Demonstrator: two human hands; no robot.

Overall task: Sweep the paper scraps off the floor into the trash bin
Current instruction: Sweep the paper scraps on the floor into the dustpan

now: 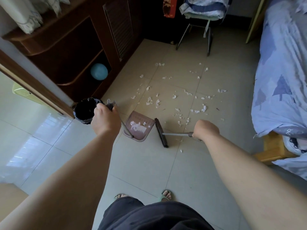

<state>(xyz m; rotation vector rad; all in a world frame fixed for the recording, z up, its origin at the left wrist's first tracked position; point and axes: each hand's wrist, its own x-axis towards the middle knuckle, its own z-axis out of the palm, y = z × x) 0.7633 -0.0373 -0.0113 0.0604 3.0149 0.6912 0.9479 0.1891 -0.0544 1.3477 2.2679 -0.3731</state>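
White paper scraps [181,100] lie scattered over the beige floor tiles ahead of me. A pinkish dustpan [146,133] rests on the floor with a small heap of scraps inside. My left hand [104,120] is closed around the dustpan's long handle. My right hand [206,129] grips the metal handle of a broom, whose dark brush head [161,132] sits on the floor just right of the dustpan's mouth. A trash bin [86,110] lined with a black bag stands to the left, partly behind my left hand.
A dark wooden cabinet [69,47] with a blue ball [99,71] on its lower shelf fills the left. A bed [282,80] with blue bedding lines the right. A metal-legged chair [197,30] stands at the back. My sandalled feet [164,195] are near the bottom.
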